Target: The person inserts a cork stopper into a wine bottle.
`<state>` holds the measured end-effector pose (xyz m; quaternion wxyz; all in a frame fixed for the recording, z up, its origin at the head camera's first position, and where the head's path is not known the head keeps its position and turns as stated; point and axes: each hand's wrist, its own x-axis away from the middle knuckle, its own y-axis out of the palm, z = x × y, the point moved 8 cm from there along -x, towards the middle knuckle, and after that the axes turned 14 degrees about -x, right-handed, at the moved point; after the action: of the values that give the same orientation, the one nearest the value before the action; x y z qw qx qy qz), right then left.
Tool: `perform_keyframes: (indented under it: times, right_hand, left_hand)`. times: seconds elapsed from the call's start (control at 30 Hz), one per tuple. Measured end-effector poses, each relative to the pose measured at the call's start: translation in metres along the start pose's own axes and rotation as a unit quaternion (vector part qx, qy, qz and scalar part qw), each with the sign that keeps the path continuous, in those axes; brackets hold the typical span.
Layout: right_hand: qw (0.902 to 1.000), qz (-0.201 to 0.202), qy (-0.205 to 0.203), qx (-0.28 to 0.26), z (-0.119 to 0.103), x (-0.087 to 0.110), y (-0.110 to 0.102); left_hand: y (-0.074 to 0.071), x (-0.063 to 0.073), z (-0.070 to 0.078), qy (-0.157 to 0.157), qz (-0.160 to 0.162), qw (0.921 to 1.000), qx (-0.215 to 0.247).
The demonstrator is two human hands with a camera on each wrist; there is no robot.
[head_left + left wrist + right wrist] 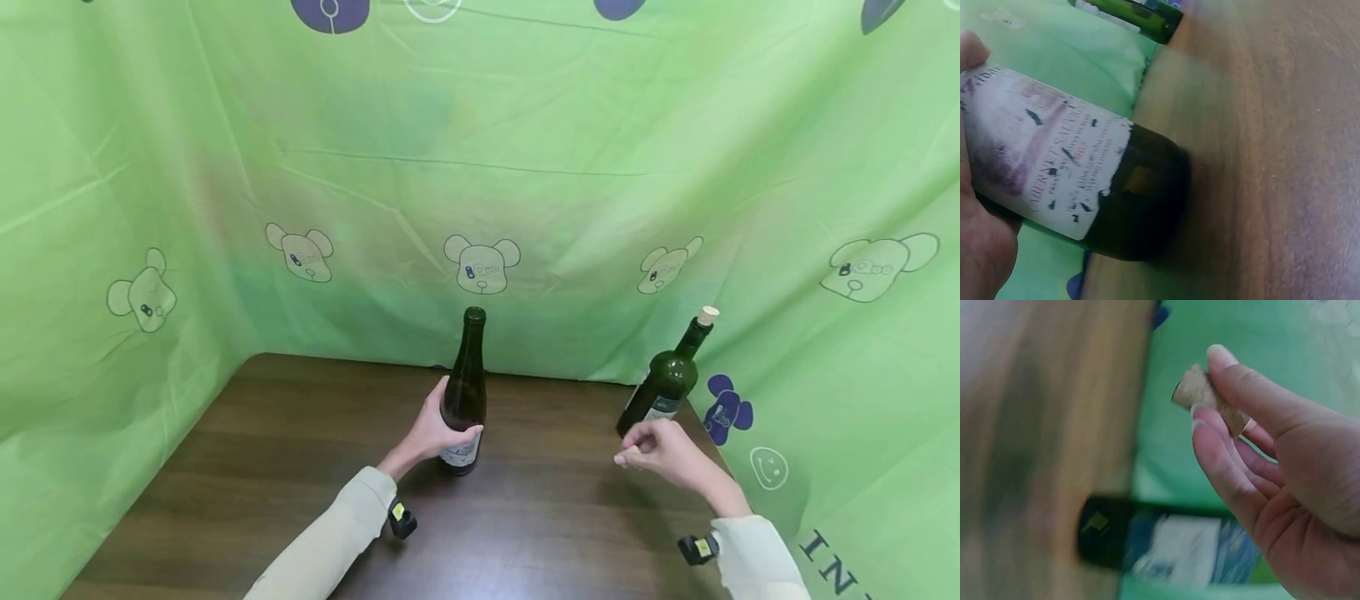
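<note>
My left hand grips a dark green wine bottle around its body, thumb across the front. This bottle stands near upright with a bare, open mouth at the top. A worn "Cabernet Sauvignon" label shows in the left wrist view, and the bottle's base is right at the tabletop. Between thumb and fingertips, my right hand pinches a cork, seen in the right wrist view. Behind that hand is a second green wine bottle with a pale cork in its neck.
The brown wooden table carries both bottles. Green printed cloth hangs behind it and along both sides, close to the table's edges. The second bottle is near the right back corner.
</note>
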<state>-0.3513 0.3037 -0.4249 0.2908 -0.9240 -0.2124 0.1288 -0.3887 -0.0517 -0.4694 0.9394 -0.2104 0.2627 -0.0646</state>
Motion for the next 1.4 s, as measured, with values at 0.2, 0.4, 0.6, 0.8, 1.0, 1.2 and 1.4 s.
perform_keyframes:
  times: [0.2, 0.4, 0.6, 0.8, 1.0, 1.2, 1.4]
  right_hand:
    - [0.9989, -0.034, -0.018, -0.026, -0.040, -0.040, 0.017]
    - [0.9986, -0.035, -0.025, -0.032, -0.078, -0.074, 0.022]
    - [0.9971, -0.003, -0.039, -0.065, -0.112, -0.103, 0.021]
    - [0.9928, 0.027, -0.114, -0.025, -0.150, -0.117, 0.020]
    - [0.9907, 0.048, -0.118, -0.048, -0.172, -0.131, 0.021]
    - [0.9697, 0.111, -0.183, -0.117, -0.202, -0.137, 0.010]
    - [0.9337, 0.112, -0.250, -0.231, -0.237, -0.143, 0.013]
  left_hand:
    - [0.006, -0.002, 0.000, 0.042, 0.019, 0.9987, 0.020]
    - [0.000, -0.001, 0.024, 0.069, 0.037, 0.9965, 0.029]
    - [-0.004, 0.001, 0.037, 0.077, 0.047, 0.9952, 0.037]
    - [-0.002, 0.002, 0.038, 0.075, 0.053, 0.9950, 0.040]
    - [-0.002, 0.001, 0.040, 0.075, 0.061, 0.9946, 0.036]
    - [-0.001, 0.002, 0.040, 0.079, 0.062, 0.9942, 0.038]
    - [0.000, 0.003, 0.041, 0.077, 0.064, 0.9941, 0.042]
